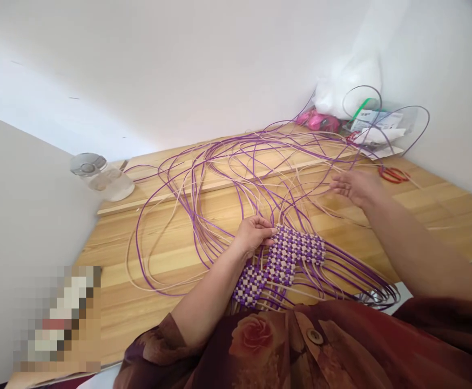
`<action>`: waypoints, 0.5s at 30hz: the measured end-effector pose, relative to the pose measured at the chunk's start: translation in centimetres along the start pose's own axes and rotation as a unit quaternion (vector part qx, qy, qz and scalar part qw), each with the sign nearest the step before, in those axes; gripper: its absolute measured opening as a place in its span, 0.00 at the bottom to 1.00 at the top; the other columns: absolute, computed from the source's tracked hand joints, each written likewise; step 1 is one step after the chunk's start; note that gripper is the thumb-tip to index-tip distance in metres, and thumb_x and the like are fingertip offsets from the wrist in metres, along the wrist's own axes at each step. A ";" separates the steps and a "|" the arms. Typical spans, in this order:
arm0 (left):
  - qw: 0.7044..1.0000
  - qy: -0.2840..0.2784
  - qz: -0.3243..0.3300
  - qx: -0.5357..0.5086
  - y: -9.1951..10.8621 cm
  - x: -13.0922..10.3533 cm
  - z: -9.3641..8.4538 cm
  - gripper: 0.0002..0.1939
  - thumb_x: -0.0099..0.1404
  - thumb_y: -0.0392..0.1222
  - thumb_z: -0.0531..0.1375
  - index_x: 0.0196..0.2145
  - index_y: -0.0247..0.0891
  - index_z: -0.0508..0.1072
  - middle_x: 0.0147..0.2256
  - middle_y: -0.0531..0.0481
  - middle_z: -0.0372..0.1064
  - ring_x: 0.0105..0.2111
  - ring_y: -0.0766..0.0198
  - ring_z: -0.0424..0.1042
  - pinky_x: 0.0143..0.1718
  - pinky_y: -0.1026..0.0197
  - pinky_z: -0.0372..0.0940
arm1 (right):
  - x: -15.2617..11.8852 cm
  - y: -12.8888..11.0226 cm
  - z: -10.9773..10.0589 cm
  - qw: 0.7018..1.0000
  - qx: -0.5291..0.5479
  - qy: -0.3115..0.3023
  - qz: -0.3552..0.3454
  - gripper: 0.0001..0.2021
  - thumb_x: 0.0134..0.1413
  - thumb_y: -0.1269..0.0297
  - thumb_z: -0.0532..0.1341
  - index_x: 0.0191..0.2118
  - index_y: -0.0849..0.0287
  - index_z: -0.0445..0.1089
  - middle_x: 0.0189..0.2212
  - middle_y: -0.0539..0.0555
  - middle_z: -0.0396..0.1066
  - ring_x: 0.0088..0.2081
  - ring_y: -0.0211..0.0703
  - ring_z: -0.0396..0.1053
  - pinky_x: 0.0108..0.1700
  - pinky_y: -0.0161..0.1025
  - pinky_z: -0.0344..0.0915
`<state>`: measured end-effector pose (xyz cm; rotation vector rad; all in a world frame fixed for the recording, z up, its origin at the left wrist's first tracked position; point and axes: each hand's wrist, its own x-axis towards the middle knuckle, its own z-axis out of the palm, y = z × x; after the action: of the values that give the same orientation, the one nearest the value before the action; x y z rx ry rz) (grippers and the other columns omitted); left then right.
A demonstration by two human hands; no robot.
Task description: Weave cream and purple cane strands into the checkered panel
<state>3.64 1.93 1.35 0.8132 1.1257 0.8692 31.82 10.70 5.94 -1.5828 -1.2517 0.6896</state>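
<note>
A purple and beige woven piece (287, 256) lies close to my body at the table's front, checkered in pattern. Long loose purple and beige strands run out of it to the back, the left and the right. My left hand (256, 233) pinches the upper left edge of the weave between thumb and fingers. Off to the right, my right hand (351, 188) is raised over the table with its fingers stretched out. A thin purple strand (321, 186) passes near its fingertips; I cannot tell whether the hand touches it.
On the wooden table (118, 254), a clear bottle with a grey lid (102, 175) stands at the left. Red-handled scissors (393, 174) lie at the right. Pink bundles (319, 121), a white plastic bag (349, 86) and packets fill the back right corner against the wall.
</note>
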 end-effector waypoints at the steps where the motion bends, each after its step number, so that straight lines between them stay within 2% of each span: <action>1: 1.000 0.002 0.001 -0.001 -0.1 0.1 0.0 0.19 0.42 0.34 0.75 0.25 0.33 0.67 0.19 0.55 0.67 0.16 0.73 0.67 0.18 0.71 0.64 | -1.5 -0.1 1.0 1.000 0.007 0.016 0.007 0.13 0.56 0.63 0.60 0.47 0.60 0.66 0.33 0.58 0.72 0.26 0.41 0.70 0.26 0.37 0.67; 3: 1.000 0.006 0.009 0.000 -0.1 0.1 0.0 0.19 0.42 0.34 0.74 0.25 0.32 0.68 0.20 0.56 0.67 0.17 0.74 0.66 0.18 0.71 0.65 | -4.6 -0.6 3.1 0.999 -0.010 0.012 -0.040 0.20 0.55 0.63 0.61 0.53 0.56 0.65 0.43 0.58 0.73 0.30 0.40 0.72 0.31 0.37 0.70; 4: 1.000 0.005 0.016 -0.001 -0.2 0.1 0.0 0.19 0.42 0.35 0.74 0.25 0.33 0.68 0.20 0.56 0.67 0.17 0.74 0.66 0.18 0.71 0.65 | -6.0 -0.9 4.0 0.995 -0.026 -0.036 -0.085 0.17 0.54 0.63 0.62 0.51 0.55 0.69 0.44 0.56 0.73 0.34 0.41 0.73 0.36 0.38 0.71; 5: 1.000 0.000 0.024 -0.002 -0.2 0.0 0.0 0.19 0.41 0.35 0.74 0.25 0.33 0.67 0.20 0.56 0.66 0.18 0.74 0.65 0.19 0.70 0.65 | -7.4 -1.2 4.9 0.976 -0.068 -0.121 -0.170 0.15 0.56 0.64 0.61 0.49 0.54 0.72 0.46 0.56 0.74 0.39 0.44 0.73 0.43 0.41 0.71; 6: 0.999 -0.006 0.033 -0.005 -0.2 0.0 -0.1 0.20 0.41 0.36 0.74 0.25 0.33 0.67 0.21 0.57 0.66 0.18 0.74 0.65 0.19 0.70 0.66 | -8.4 -1.4 5.7 0.944 -0.104 -0.191 -0.249 0.14 0.57 0.65 0.60 0.48 0.53 0.74 0.47 0.56 0.74 0.45 0.46 0.73 0.49 0.43 0.70; 8: 0.998 -0.026 0.050 -0.011 -0.2 -0.1 -0.1 0.20 0.40 0.37 0.74 0.25 0.34 0.67 0.21 0.57 0.66 0.19 0.75 0.65 0.20 0.70 0.66 | -9.6 -1.5 6.6 0.880 -0.161 -0.256 -0.367 0.14 0.60 0.67 0.57 0.47 0.52 0.76 0.48 0.56 0.74 0.49 0.47 0.71 0.54 0.46 0.67; 9: 0.998 -0.033 0.053 -0.013 -0.2 -0.2 -0.2 0.20 0.41 0.37 0.74 0.26 0.34 0.67 0.22 0.57 0.66 0.20 0.75 0.65 0.20 0.71 0.66 | -9.8 -1.4 6.8 0.863 -0.181 -0.252 -0.398 0.14 0.60 0.68 0.56 0.46 0.53 0.77 0.47 0.57 0.74 0.49 0.48 0.70 0.54 0.46 0.66; 11: 0.998 -0.039 0.046 -0.006 0.0 -0.3 -0.3 0.20 0.41 0.37 0.74 0.27 0.34 0.67 0.22 0.57 0.67 0.20 0.75 0.65 0.20 0.71 0.66 | -9.4 -1.3 6.7 0.854 -0.209 -0.215 -0.426 0.13 0.61 0.67 0.56 0.45 0.53 0.77 0.46 0.58 0.74 0.49 0.49 0.70 0.54 0.48 0.66; 13: 0.999 -0.038 0.027 0.022 0.4 -0.4 -0.5 0.19 0.43 0.38 0.74 0.27 0.34 0.68 0.23 0.56 0.67 0.19 0.74 0.66 0.20 0.70 0.66 | -8.6 -1.5 6.0 0.858 -0.211 -0.182 -0.432 0.12 0.61 0.64 0.57 0.43 0.54 0.77 0.48 0.59 0.73 0.52 0.51 0.68 0.57 0.49 0.63; 15: 0.997 -0.038 0.011 0.069 0.9 -0.5 -0.7 0.18 0.45 0.39 0.74 0.28 0.34 0.69 0.23 0.55 0.68 0.18 0.73 0.67 0.20 0.69 0.65 | -8.1 -2.1 5.3 0.878 -0.175 -0.170 -0.412 0.11 0.61 0.62 0.57 0.42 0.53 0.77 0.50 0.57 0.73 0.54 0.51 0.68 0.59 0.49 0.61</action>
<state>2.72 1.93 2.20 0.9664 1.1202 0.7782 23.89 4.84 4.82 -1.0286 -2.2143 0.1830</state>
